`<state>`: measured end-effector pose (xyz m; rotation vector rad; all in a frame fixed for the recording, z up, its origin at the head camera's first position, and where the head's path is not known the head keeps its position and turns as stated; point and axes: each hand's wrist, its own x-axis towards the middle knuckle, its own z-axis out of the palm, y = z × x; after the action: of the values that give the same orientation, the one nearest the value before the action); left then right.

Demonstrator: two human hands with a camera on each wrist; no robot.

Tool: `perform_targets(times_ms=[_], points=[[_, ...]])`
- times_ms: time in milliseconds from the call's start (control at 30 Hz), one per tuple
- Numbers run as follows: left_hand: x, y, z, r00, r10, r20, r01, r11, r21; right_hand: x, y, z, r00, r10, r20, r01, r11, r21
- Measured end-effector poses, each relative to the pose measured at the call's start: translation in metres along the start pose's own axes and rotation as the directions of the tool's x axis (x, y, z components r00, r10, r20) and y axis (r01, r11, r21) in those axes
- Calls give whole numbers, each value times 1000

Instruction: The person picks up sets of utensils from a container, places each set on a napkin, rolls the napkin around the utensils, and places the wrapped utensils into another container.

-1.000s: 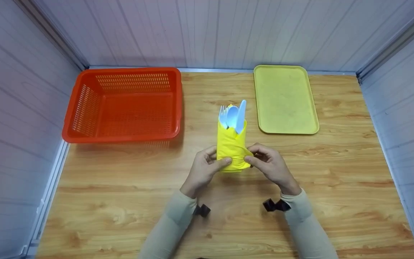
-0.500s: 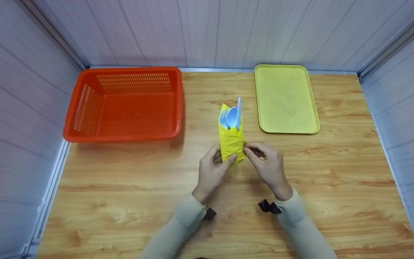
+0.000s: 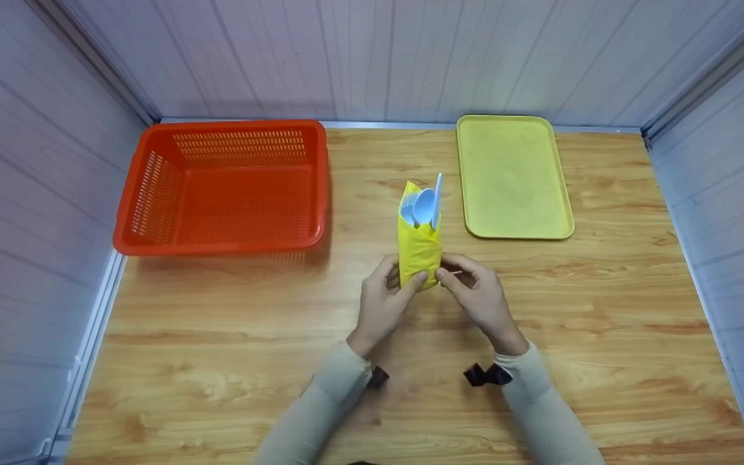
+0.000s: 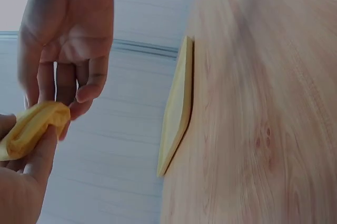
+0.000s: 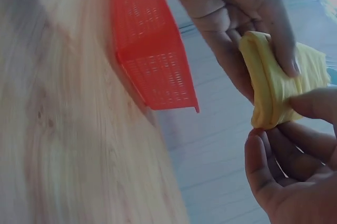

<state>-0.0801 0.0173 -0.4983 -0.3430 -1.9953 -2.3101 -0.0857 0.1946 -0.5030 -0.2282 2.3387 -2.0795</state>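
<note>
A yellow napkin (image 3: 419, 253) is wrapped round a light blue plastic fork (image 3: 407, 208), spoon (image 3: 423, 205) and knife (image 3: 437, 200), whose upper ends stick out of its top. My left hand (image 3: 382, 309) grips the lower left of the bundle, thumb across the front and fingers behind. At the lower right edge, my right hand (image 3: 477, 300) pinches the napkin between thumb and fingers. Both wrist views show the folded bottom end of the napkin (image 4: 39, 126) held above the table, the cutlery mostly hidden inside.
A red perforated basket (image 3: 249, 248) stands at the back left of the wooden table (image 3: 230, 387). At the back right lies a flat yellow tray (image 3: 514, 181). Pale panel walls (image 3: 359, 58) enclose the back and both sides.
The loose napkin flap at the right has been wrapped round the bundle, which now looks narrower. Both hands have shifted slightly, the right hand now closer to the left.
</note>
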Motion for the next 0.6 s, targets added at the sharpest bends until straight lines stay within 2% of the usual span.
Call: perform_targets(times_ms=[100,267,467,600], points=[[3,7,-4,997,-63,37,65,996,-60,1,2,-3,999,19,28,-21,997,80],[7,7,-12,984,-155,89,167,974,-152,1,5,-4,998,5,64,-15,986,164],[10,7,-18,975,-195,108,211,962,-173,-1,-1,1,999,4,33,-8,993,114],[12,8,-17,975,-198,104,212,966,-149,0,-2,5,1000,2,-13,-1,996,88]])
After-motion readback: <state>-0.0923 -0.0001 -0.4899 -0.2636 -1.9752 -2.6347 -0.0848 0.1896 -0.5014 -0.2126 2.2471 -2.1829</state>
